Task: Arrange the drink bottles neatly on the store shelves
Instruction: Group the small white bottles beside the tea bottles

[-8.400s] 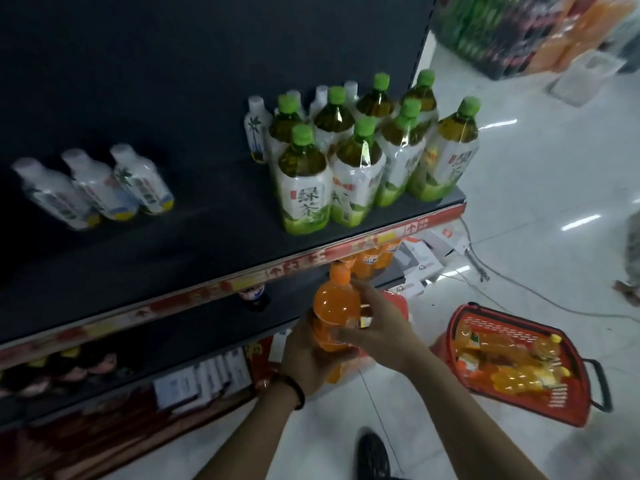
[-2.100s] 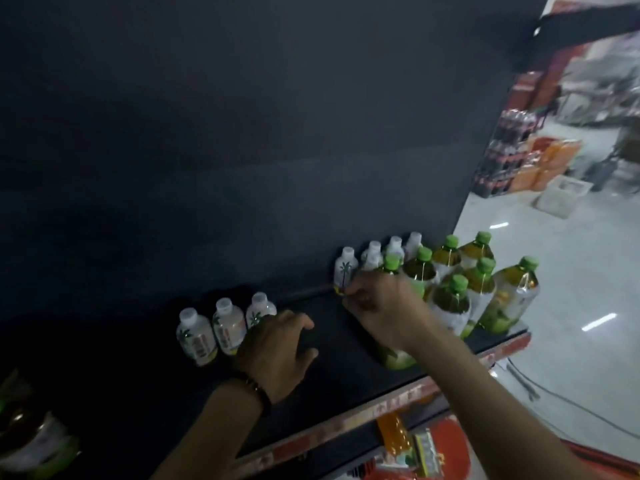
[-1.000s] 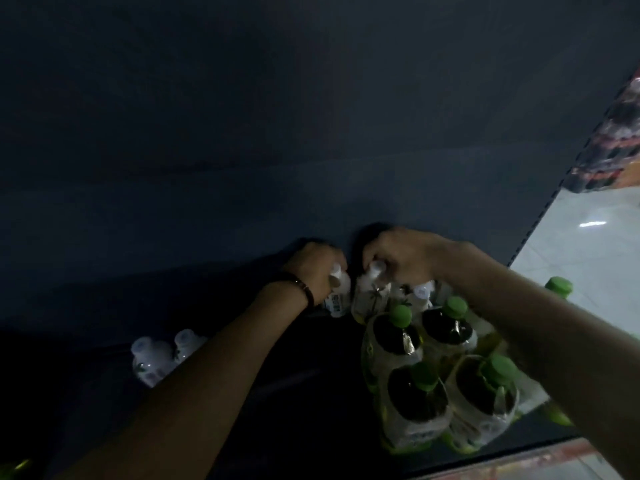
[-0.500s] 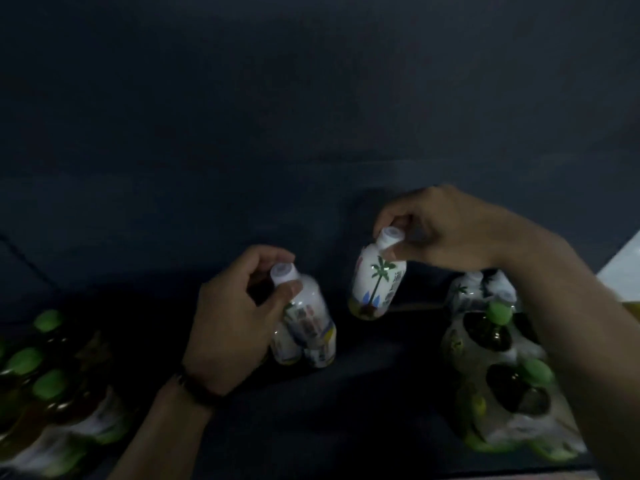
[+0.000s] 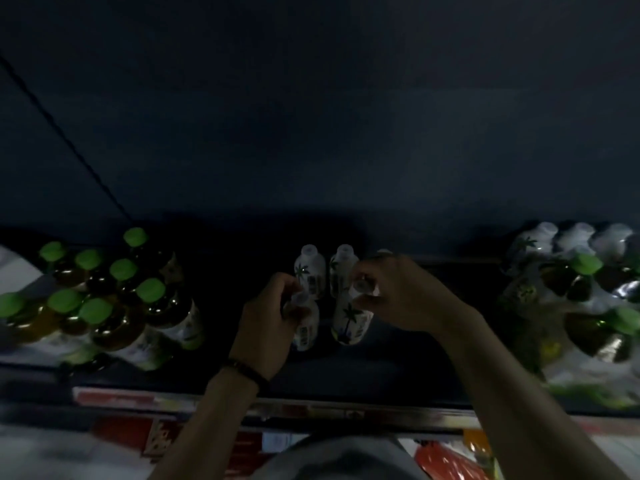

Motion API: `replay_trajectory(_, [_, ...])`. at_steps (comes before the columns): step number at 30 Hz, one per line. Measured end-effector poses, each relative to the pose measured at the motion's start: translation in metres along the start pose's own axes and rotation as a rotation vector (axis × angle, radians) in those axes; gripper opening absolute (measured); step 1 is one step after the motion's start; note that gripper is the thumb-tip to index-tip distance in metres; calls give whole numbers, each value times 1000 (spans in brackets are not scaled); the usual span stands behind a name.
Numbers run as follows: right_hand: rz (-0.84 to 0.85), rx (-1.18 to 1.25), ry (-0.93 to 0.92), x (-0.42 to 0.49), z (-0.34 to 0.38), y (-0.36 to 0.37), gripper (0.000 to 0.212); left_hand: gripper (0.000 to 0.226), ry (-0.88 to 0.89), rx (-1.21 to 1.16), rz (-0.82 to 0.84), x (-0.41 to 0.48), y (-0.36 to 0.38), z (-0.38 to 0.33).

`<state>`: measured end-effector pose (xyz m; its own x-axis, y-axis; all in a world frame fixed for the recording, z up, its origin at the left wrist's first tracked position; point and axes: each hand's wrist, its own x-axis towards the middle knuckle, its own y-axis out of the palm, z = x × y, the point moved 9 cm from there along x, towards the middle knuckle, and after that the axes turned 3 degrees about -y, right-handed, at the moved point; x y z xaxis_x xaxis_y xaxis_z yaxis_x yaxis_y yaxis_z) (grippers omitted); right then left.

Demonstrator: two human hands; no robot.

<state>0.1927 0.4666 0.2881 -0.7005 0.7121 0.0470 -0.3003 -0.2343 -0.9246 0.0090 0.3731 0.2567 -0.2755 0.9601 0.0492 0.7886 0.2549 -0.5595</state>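
One dark, flat shelf (image 5: 381,368), its front edge trimmed by a red price strip (image 5: 114,398), keeps bare room between two clusters of green-capped tea bottles (image 5: 114,317). Mid-shelf, two small white palm-printed bottles (image 5: 310,273) stand near the back panel (image 5: 346,133). Fingers of the left hand (image 5: 266,327) curl round the front-left bottle (image 5: 307,329) at its cap; those of the right hand (image 5: 405,296) pinch the front-right bottle (image 5: 349,323) by its cap.

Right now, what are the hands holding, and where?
Both by the cap: left hand pinches the front-left bottle, right hand pinches the front-right bottle.
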Motion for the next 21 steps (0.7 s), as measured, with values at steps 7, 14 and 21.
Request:
replay_trajectory(7, [-197,93,72,-8,1,37,39,53,21,-97,5,15,20,30])
replay_trajectory(14, [-203,515,303,-45,-25,92,60,80,-119,-195,110,1,56,79])
replay_trajectory(21, [-330,392,389,-42,-31,111,60,77,-167,-59,80,12,57,97])
